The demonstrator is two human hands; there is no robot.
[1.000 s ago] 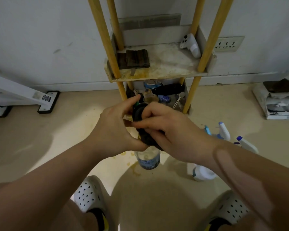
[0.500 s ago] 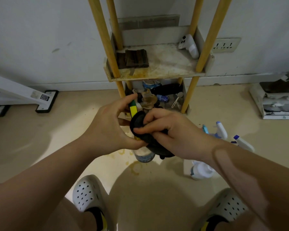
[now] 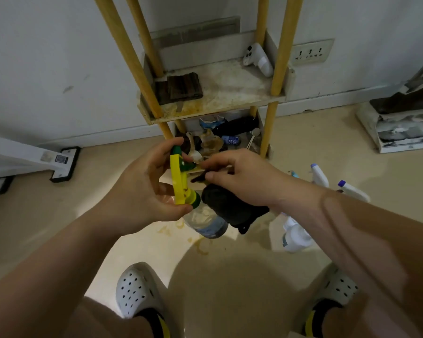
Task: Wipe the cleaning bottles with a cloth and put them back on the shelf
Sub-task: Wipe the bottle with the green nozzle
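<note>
Left hand [image 3: 142, 191] grip is wrapped round the clear plastic spray bottle's yellow-green trigger head [image 3: 181, 181] mid-air before the stained yellow-posted shelf [image 3: 230, 93], right hand [image 3: 244, 181] bunching a soft black cloth [image 3: 232, 211]; probably light, slippery, so hold the neck.

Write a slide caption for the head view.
Left hand holds yellow-green spray bottle; right hand holds black cloth beside it.

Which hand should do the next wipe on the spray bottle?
Right. The right hand already holds the black cloth beside the spray bottle, while the left hand has its grip on the yellow-green trigger head, steadying it.
</note>
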